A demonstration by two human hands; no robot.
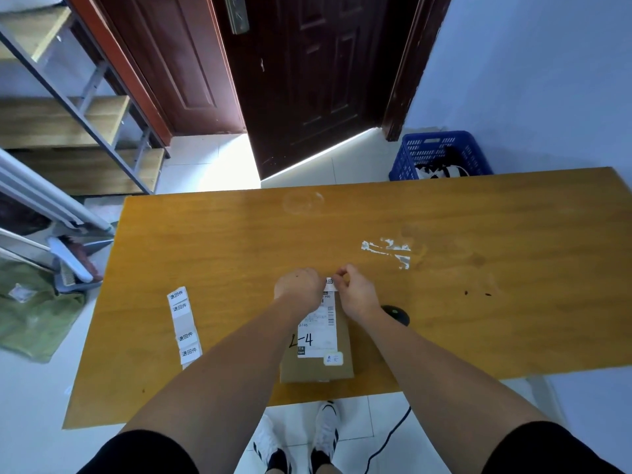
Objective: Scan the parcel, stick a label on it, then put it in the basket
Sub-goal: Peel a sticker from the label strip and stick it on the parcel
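A brown cardboard parcel [342, 364] with a white shipping sheet marked "2-4" lies on the wooden table [222, 241] near its front edge. Over the parcel's far end my left hand [299, 285] and my right hand [355, 289] meet, both pinching a small white label [329, 284] with a printed code. A strip of white labels [183, 325] lies to the left of the parcel. Right of my right wrist sits the black scanner [396, 313], partly hidden. The blue basket [437, 153] stands on the floor beyond the table's far right edge.
Torn tape remains [388, 249] stick to the table right of centre. A dark door [307, 80] stands ajar ahead. Metal shelving [78, 107] is at the left, with a green bag [30, 309] on the floor. A black cable [386, 439] hangs below the table's front edge.
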